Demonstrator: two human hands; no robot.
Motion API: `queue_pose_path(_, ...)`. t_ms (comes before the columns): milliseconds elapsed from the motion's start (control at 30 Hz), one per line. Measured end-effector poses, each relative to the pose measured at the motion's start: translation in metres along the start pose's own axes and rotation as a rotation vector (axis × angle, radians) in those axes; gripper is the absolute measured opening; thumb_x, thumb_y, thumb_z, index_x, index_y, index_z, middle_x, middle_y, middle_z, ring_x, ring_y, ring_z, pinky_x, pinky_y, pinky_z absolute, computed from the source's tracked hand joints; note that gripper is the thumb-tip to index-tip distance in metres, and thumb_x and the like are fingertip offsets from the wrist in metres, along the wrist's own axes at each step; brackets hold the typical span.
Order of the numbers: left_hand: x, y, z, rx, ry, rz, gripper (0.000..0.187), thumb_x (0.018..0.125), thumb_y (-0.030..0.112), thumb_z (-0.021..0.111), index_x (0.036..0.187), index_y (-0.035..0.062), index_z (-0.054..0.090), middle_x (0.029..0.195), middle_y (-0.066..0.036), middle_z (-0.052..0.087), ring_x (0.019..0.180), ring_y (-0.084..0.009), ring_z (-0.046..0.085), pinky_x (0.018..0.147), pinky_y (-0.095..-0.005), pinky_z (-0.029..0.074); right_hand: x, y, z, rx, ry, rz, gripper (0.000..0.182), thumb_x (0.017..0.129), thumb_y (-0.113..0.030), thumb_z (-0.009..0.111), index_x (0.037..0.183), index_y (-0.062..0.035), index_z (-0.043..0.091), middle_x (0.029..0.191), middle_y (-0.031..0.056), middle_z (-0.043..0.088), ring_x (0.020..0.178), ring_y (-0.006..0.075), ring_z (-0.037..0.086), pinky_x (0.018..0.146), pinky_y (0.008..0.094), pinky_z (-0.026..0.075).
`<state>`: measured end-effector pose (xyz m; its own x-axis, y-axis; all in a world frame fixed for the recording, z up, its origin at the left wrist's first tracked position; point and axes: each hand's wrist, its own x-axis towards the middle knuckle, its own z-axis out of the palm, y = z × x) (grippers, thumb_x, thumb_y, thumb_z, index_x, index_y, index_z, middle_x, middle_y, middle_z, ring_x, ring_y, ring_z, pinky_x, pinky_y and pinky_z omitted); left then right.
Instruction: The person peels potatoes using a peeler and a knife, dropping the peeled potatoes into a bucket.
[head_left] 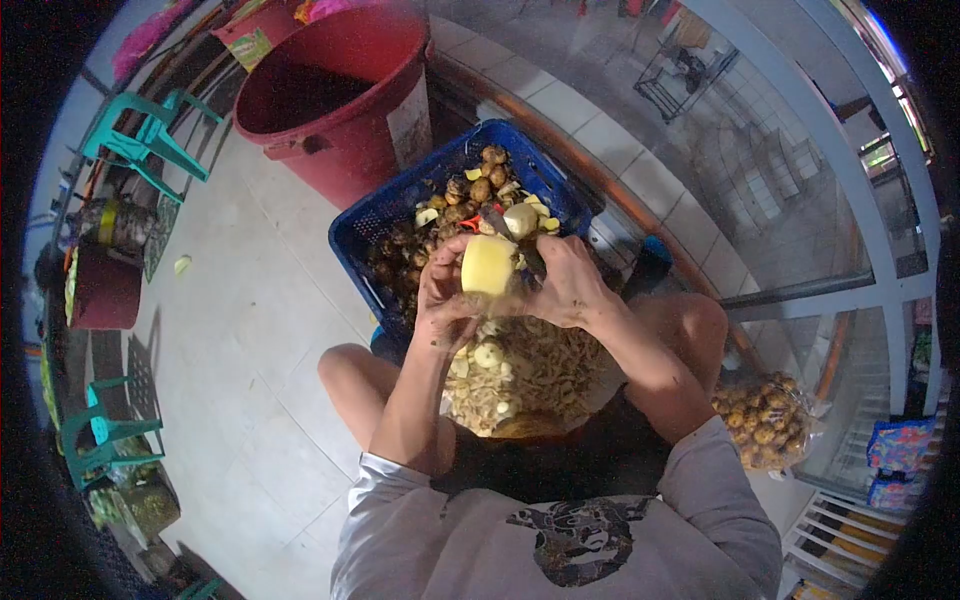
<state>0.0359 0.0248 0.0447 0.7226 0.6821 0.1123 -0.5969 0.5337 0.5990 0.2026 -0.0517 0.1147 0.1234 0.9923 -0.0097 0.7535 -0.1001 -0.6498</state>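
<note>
Over the blue crate's [545, 175] near side, the left hand [440, 300] grips a peeled potato [486, 265]; the right hand [568, 285] seems curled around a dark tool [535, 262]. Best, I judge, to keep the left fingertips clear of its edge. Behind-left of the crate stands a red bin [345, 172]; nearer than the crate, peelings [545, 370]; inside it, brown potatoes [480, 190] crowd the workspace

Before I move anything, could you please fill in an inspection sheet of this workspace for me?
Surface: pale tiled floor, with a small scrap at left.
Job's things: peeled potato, held up; blue crate containing brown potatoes.
Clutter: peelings heaped below the hands.
Hands: left hand grips the peeled potato; right hand beside it, its grip unclear.
Cables: nothing seen.
Surroundings: red tub beyond the crate, green chairs at left, filled clear bag at right.
</note>
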Motion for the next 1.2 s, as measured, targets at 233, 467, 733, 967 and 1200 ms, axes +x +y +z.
queue_pose_path(233,-0.003,-0.007,-0.001,0.097,0.059,0.003,0.071,0.058,-0.005,0.081,0.121,0.0029,0.050,0.112,-0.009,0.061,0.101,-0.0190,0.062,0.087,-0.0337,0.054,0.001,0.008,0.014,0.171,0.156,-0.210,0.080,0.059,-0.056,0.083,0.107,0.0032,0.061,0.107,0.0239,0.064,0.105,0.0402,0.060,0.090,0.0457,0.048)
queue_pose_path(467,-0.004,-0.001,0.009,0.115,0.089,0.098,0.067,0.061,-0.009,0.080,0.120,0.0060,0.051,0.113,-0.008,0.062,0.100,-0.0192,0.063,0.083,-0.0333,0.055,-0.006,0.012,0.023,-0.027,0.206,-0.191,0.074,0.071,-0.071,0.066,0.089,0.0012,0.065,0.087,0.0223,0.066,0.084,0.0409,0.065,0.077,0.0466,0.053)
queue_pose_path(733,0.000,-0.006,0.006,0.014,0.136,0.101,0.070,0.060,-0.001,0.083,0.122,0.0028,0.050,0.112,-0.007,0.062,0.099,-0.0184,0.063,0.083,-0.0300,0.054,-0.004,0.004,0.017,-0.094,0.194,-0.134,0.071,0.073,-0.069,0.066,0.075,0.0020,0.065,0.069,0.0212,0.064,0.069,0.0402,0.066,0.065,0.0463,0.054)
queue_pose_path(967,-0.003,-0.005,0.000,0.047,0.034,0.065,0.073,0.062,0.005,0.084,0.126,0.0044,0.049,0.118,-0.005,0.058,0.109,-0.0186,0.058,0.092,-0.0332,0.050,0.000,0.006,0.013,0.153,0.276,-0.214,0.071,0.060,-0.057,0.083,0.079,0.0073,0.061,0.069,0.0227,0.064,0.065,0.0351,0.066,0.061,0.0418,0.050)
queue_pose_path(1200,-0.005,-0.011,-0.002,0.102,0.048,0.065,0.075,0.062,0.003,0.085,0.127,0.0059,0.049,0.118,-0.005,0.058,0.108,-0.0182,0.059,0.093,-0.0335,0.050,-0.006,-0.002,0.003,0.026,0.136,-0.104,0.076,0.061,-0.062,0.079,0.093,0.0051,0.063,0.086,0.0237,0.067,0.087,0.0412,0.066,0.077,0.0449,0.052)
